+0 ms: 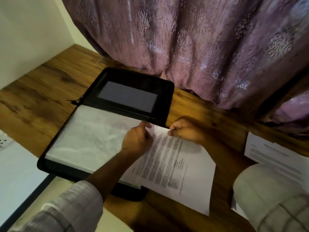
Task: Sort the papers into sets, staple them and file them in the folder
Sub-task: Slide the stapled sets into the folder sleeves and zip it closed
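Black zip folder (167,104) is lying open on the wooden desk (41,97), with a stack of clear plastic sleeves (92,131) in the near half. The printed paper set (175,164) sits at the folder's right edge, left side overlapping the sleeves and the rest out on the desk. Right hand (185,131) is pinching the paper's far edge, fingers curled tight. Left hand (137,139) is curled right where paper meets the top sleeve, and honestly I can't tell which one it's got. More papers (275,156) lie well off to the right.
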